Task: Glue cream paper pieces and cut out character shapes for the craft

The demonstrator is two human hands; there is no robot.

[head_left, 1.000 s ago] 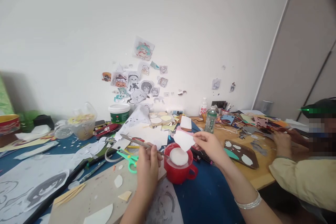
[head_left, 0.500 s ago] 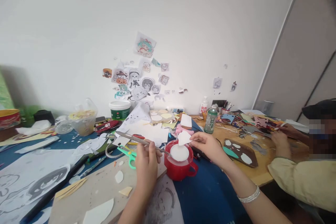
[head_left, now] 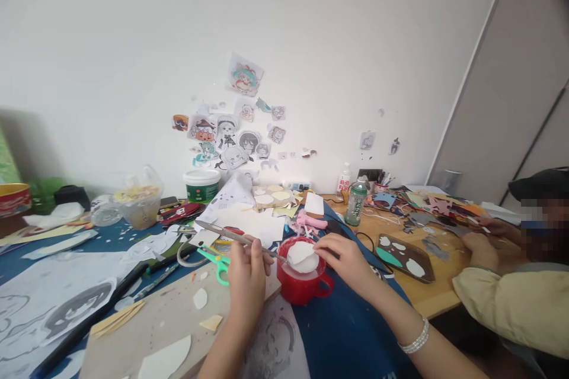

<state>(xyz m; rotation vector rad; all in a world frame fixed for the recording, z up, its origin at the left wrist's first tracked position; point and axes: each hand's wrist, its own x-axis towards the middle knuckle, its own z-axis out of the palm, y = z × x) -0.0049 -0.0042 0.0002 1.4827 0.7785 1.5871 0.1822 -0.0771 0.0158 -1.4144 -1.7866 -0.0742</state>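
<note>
My left hand (head_left: 249,266) is closed around a long, thin grey metal tool (head_left: 217,229); its exact kind I cannot make out. The tool slants right, its far end inside a red mug (head_left: 300,290) against a white rounded piece (head_left: 310,265). My right hand (head_left: 344,257) pinches the edge of another thin white piece (head_left: 301,250), low in the mug's mouth and overlapping the rounded one. Whether the two pieces touch I cannot tell. Left of my left hand lie green-handled scissors (head_left: 221,263) and a grey board (head_left: 178,308) with white and cream cut pieces.
Behind the mug are a pink tool (head_left: 311,221), a green bottle (head_left: 356,201) and a white-lidded tub (head_left: 202,186). A brown tray (head_left: 420,249) of cut shapes lies to the right, near another person's sleeve (head_left: 493,296). Drawings (head_left: 66,314) cover the left side.
My right hand has moved down and slightly left, lowering its white piece from above the mug into its mouth. My left hand and the metal tool have stayed nearly still.
</note>
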